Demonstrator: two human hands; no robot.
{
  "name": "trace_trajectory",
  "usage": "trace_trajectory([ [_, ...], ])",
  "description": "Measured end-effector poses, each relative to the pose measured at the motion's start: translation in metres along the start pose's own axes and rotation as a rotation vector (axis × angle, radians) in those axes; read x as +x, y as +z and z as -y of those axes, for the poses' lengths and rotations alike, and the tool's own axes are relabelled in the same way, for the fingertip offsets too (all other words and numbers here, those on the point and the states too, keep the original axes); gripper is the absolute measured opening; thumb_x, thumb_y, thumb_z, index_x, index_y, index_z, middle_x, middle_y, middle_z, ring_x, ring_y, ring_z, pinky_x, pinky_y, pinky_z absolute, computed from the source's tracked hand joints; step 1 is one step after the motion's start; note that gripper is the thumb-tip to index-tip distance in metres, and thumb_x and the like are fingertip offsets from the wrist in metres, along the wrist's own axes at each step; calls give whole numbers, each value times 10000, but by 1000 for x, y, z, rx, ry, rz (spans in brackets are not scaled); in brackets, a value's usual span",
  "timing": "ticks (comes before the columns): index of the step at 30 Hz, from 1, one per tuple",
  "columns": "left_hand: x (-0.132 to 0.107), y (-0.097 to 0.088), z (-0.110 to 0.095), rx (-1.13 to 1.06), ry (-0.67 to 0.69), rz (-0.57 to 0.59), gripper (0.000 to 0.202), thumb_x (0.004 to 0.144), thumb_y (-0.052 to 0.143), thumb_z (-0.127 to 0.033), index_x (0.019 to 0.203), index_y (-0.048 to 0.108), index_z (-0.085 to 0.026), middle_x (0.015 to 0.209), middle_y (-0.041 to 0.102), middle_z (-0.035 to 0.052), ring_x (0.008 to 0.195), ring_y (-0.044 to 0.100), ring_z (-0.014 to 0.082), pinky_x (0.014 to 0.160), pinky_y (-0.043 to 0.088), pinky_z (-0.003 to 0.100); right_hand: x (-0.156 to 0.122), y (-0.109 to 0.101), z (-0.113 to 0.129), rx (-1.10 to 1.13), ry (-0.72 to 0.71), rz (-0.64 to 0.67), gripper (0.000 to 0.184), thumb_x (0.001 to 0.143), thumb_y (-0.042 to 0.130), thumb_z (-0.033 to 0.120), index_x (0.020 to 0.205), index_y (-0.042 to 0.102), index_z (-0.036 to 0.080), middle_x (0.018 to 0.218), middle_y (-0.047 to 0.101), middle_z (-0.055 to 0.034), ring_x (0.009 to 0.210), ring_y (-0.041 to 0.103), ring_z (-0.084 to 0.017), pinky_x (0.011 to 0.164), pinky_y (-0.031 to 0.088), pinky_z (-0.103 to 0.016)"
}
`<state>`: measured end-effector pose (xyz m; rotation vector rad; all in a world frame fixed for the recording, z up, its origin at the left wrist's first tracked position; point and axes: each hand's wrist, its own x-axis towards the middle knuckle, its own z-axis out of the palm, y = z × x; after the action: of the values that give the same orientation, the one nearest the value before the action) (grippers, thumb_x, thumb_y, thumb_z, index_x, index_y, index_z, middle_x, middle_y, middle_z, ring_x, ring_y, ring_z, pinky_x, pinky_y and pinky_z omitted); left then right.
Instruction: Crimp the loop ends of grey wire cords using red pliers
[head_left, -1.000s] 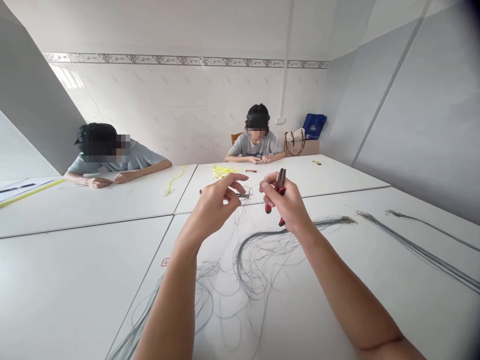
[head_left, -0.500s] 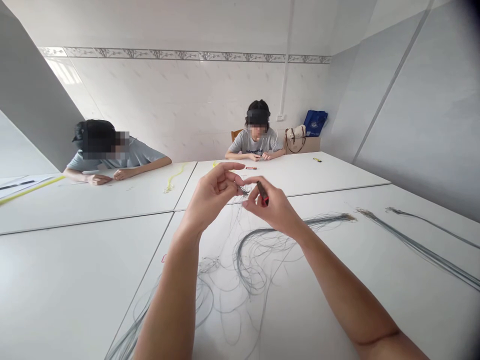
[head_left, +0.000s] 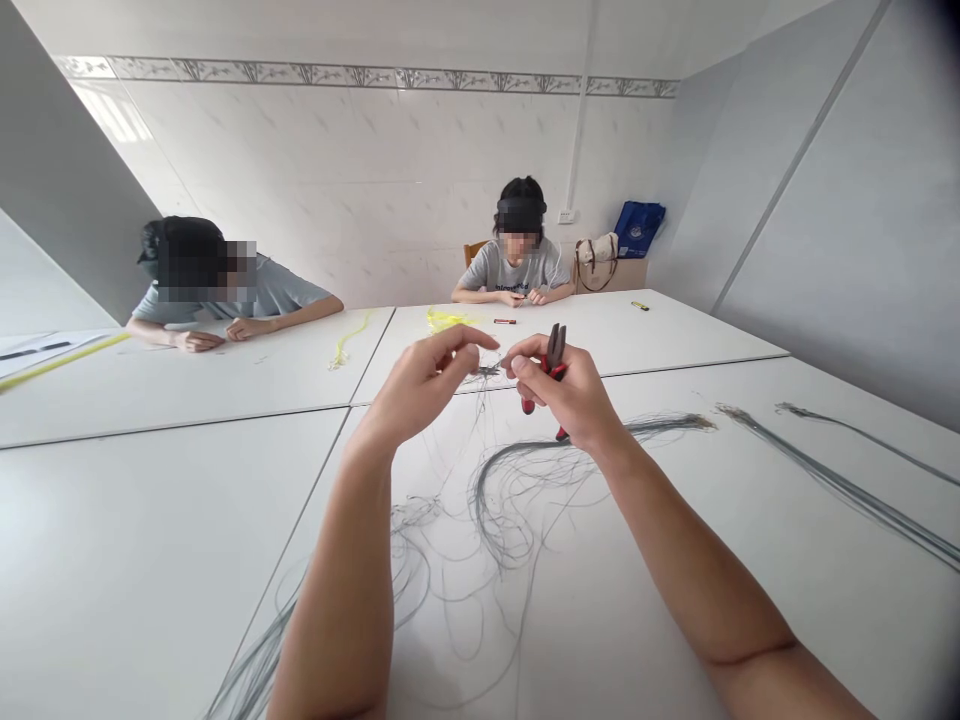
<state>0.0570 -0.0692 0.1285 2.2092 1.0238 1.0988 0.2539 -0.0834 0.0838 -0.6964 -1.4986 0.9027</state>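
At far left, a co-worker in a pale blue shirt [head_left: 289,287] bent over the white, flat-topped desk [head_left: 150,550], near a length of thin yellow strands [head_left: 349,340]. In the foreground, a loose bundle of long grey threads [head_left: 259,655] trailed across the surface. The person's left hand [head_left: 424,385] was half curled above the desk, forefinger extended and thumb just apart from it; whether it gripped any strands could not be told. A dark, wispy tangle of fine threads [head_left: 487,372] showed between the hands. The right hand [head_left: 570,390], its thumb and forefinger nearly together beside the tangle, held red-handled metal pliers [head_left: 556,345] with the tips upward. Beyond, a second co-worker in a grey T-shirt [head_left: 517,270] sat at the far edge. Farther right, a cream bag with brown straps [head_left: 598,250] stood beside a blue bag with a pale emblem [head_left: 637,228], their contents hidden. Straight grey thread bundles [head_left: 817,478] lay at right.
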Motion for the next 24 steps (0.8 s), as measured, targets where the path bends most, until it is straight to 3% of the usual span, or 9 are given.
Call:
trace_trajectory([
  [3,-1,0,-3,70,-33,93,273,931,600,-440,810,697,-215,627,503,-16,550,388,111,500,282,253,1,0,-4,-31,-8,-76,283,908,673,484,960,689,206,658,529,31,535,448,-93,510,431,-255],
  [6,-3,-2,-3,52,-71,98,225,886,665,-412,776,702,-220,553,458,-36,499,340,101,471,248,248,3,-2,-7,-47,-6,-108,290,900,678,481,981,690,203,661,554,27,539,467,-99,524,445,-264],
  [12,-3,-4,-5,-28,-48,47,422,981,517,-410,666,694,-191,850,737,54,608,520,120,579,425,281,0,-1,-4,-171,-47,-241,257,914,658,441,1052,658,224,568,448,68,512,432,-108,525,397,-262],
  [15,-3,-3,-7,-66,-63,34,399,982,523,-408,709,716,-192,812,742,58,676,595,146,633,477,289,-3,3,1,-226,-134,-329,214,929,639,436,962,619,226,596,454,63,511,388,-96,529,375,-259],
  [19,-4,-2,-7,-79,-74,28,264,942,591,-364,791,731,-199,696,698,31,691,618,161,613,469,276,-8,11,8,-320,-294,-279,194,953,611,389,868,596,216,815,597,2,580,458,-89,573,408,-265],
  [24,-3,0,-5,-24,-55,-58,175,881,680,-378,807,722,-224,689,632,0,562,476,118,496,354,258,-15,19,15,-435,-431,-265,170,980,567,339,861,610,225,862,619,-25,697,530,-128,631,451,-282],
])
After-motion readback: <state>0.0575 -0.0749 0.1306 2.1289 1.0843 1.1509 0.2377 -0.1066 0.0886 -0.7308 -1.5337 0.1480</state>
